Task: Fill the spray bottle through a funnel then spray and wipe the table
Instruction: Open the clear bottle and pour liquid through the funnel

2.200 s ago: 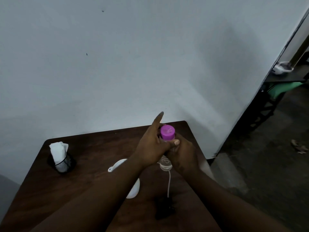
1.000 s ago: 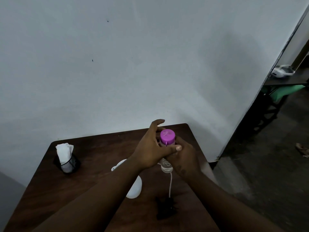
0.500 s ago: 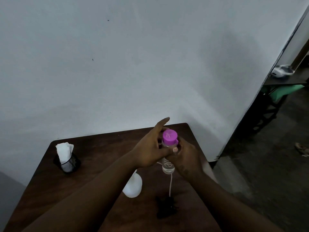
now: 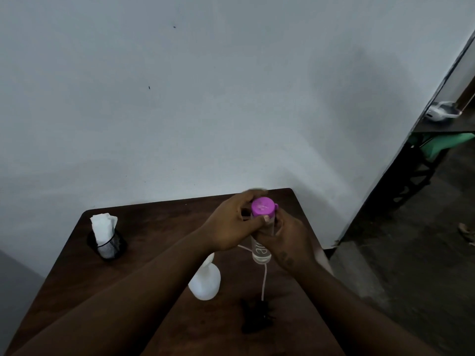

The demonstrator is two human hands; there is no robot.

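A clear water bottle [image 4: 261, 250] with a purple cap [image 4: 262, 207] is held upright above the dark wooden table [image 4: 159, 227]. My right hand [image 4: 285, 237] wraps around the bottle's body. My left hand [image 4: 232, 224] pinches the cap, thumb at its front edge and fingers blurred behind it. A white spray bottle body [image 4: 205, 281] stands on the table just below my left forearm, which hides part of it. The black spray head [image 4: 257, 316] lies near the front with its thin white tube [image 4: 263, 281] running up towards the clear bottle. I see no funnel.
A black mesh holder with white tissues [image 4: 106, 237] stands at the table's back left. A pale wall runs right behind the table. The table's right edge drops to a dark floor, with a second table and a green object farther right.
My left fingers went from pointing straight out to curling around the purple cap. The bottle and both hands drifted slightly to the right. The white bottle now shows more below my forearm.
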